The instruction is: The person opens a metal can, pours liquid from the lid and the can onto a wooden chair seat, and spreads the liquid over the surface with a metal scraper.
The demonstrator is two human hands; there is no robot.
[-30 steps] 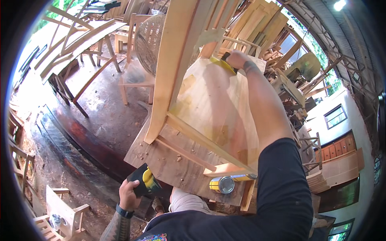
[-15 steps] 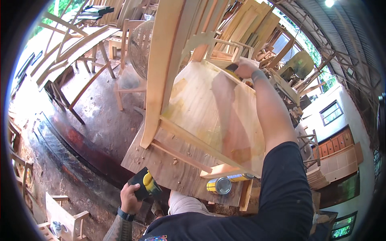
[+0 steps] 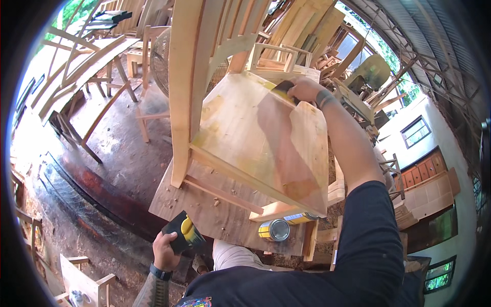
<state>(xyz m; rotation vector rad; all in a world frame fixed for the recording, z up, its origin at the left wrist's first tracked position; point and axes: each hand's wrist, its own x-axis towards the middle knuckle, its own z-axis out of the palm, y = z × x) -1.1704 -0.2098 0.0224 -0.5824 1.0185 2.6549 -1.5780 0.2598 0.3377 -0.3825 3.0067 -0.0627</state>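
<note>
A pale wooden chair (image 3: 255, 123) stands on a brown wooden board in front of me, its slatted back to the left. Yellowish smears of filler mark its seat. At the seat's far edge, my right hand (image 3: 305, 90) is closed on a dark flat spreader (image 3: 282, 88), pressed close to the wood and partly hidden by the fingers. Low at the left, my left hand (image 3: 166, 251) grips a black square plate (image 3: 176, 226) carrying a thick lump of yellow putty (image 3: 189, 230). Beside the chair's near leg lies a yellow-and-silver can (image 3: 274, 230).
A second yellow can (image 3: 300, 218) lies partly under the chair. Wood crumbs dot the brown board (image 3: 220, 225). A fan (image 3: 160, 61) stands behind the chair back. To the left is a long table (image 3: 84, 66); a small wooden frame piece (image 3: 84, 279) sits low left. Stacked planks fill the back.
The chair and board sit a little further left in the view. My right hand with the spreader has slid right along the seat's far edge. My left hand keeps its hold.
</note>
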